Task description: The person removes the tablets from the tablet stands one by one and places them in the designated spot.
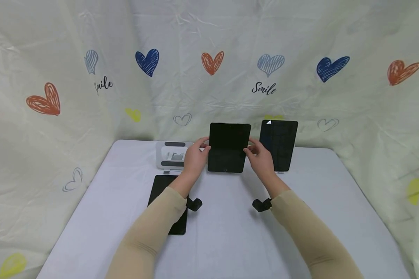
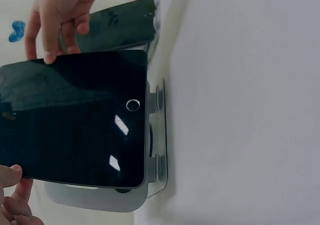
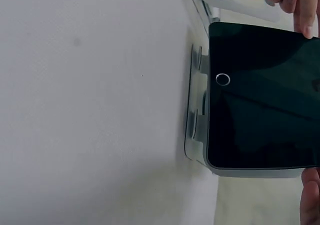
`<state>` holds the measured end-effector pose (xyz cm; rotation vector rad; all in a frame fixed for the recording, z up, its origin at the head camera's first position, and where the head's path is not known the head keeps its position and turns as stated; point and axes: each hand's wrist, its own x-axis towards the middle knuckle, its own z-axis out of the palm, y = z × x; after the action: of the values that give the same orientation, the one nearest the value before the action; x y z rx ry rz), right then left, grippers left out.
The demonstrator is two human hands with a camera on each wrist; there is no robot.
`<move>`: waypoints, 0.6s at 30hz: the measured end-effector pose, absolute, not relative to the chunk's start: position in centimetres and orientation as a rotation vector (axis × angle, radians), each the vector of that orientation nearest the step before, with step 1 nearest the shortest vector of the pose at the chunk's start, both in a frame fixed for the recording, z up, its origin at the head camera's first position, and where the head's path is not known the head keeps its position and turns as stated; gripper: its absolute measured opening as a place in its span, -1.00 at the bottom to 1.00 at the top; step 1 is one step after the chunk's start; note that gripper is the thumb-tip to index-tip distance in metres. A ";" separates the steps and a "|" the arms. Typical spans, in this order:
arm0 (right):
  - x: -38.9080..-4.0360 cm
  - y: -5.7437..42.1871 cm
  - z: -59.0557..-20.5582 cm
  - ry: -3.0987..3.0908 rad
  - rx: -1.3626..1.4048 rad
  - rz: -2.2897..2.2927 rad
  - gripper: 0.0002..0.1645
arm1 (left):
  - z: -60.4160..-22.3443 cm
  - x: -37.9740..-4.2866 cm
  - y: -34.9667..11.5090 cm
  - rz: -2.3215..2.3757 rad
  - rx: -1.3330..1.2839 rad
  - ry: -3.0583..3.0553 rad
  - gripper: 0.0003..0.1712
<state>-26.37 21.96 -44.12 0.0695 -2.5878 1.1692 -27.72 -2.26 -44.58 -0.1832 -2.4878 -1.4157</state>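
Observation:
Both of my hands hold a black tablet [image 1: 229, 147] upright by its long side edges, screen toward me. My left hand [image 1: 195, 155] pinches the left edge, and my right hand [image 1: 260, 158] pinches the right edge. A light-coloured stand [image 2: 95, 197] is behind this tablet, mostly hidden by it. Two small hooks [image 2: 160, 167] stick out at the stand's front, just beyond the tablet's lower edge in the left wrist view. The round home button [image 3: 223, 79] shows near that edge.
A second tablet [image 1: 278, 145] leans on a stand at the right. At the left sits a bare stand [image 1: 174, 155] with dark pads. A third tablet [image 1: 178, 226] lies flat on the white table [image 1: 227, 240], partly under my left forearm. A heart-patterned curtain [image 1: 181, 31] hangs behind.

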 end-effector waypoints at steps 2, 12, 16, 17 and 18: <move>-26.1 22.0 -44.0 -2.586 0.081 1.189 -0.42 | -44.5 -27.4 -2.3 -1.435 -0.187 -2.482 -0.58; -24.2 21.9 -43.9 -2.571 0.031 1.425 -0.38 | -43.9 -25.7 -3.0 -1.591 -0.193 -2.452 -0.59; -23.3 21.7 -44.2 -2.581 -0.020 1.540 -0.38 | -44.2 -25.0 -3.5 -1.613 -0.161 -2.503 -0.59; -23.1 21.7 -44.3 -2.586 -0.033 1.558 -0.38 | -44.3 -24.9 -3.6 -1.605 -0.155 -2.518 -0.59; -22.9 21.6 -44.4 -2.592 -0.041 1.570 -0.37 | -44.4 -24.7 -3.7 -1.596 -0.148 -2.533 -0.59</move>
<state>-22.89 21.60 -44.37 -0.0412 -2.5919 1.5704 -24.70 -3.73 -44.43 -0.1485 -2.5333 -1.5965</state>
